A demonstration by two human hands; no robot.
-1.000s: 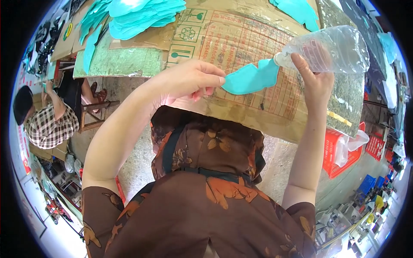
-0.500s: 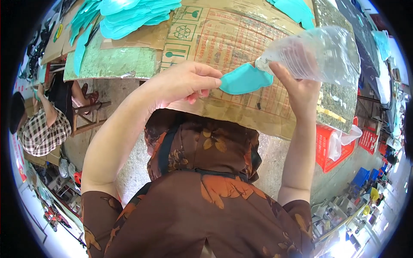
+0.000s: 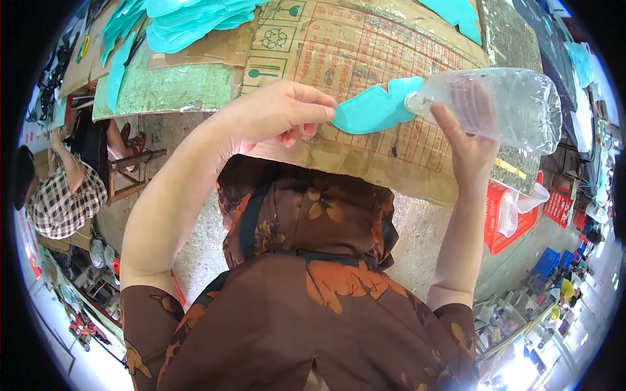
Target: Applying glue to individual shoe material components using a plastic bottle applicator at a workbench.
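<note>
A: Upper left?
B: Stack of flat turquoise cut pieces (image 3: 195, 25), on the scuffed green worktop (image 3: 176, 90).
A: Left hand (image 3: 277, 117)?
B: Grip closed, pinching the left tip of a single notched turquoise piece (image 3: 375, 109), above brown printed cardboard (image 3: 352, 55).
A: Right hand (image 3: 475, 143)?
B: Grip wrapped round a clear ribbed plastic bottle (image 3: 512, 109), near horizontal, neck at the notched piece's right end.

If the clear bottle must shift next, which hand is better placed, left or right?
Right, most likely: the right hand holds the clear bottle, its neck by the teal piece's right end. The left hand pinches that piece's left end, away from the bottle.
</note>
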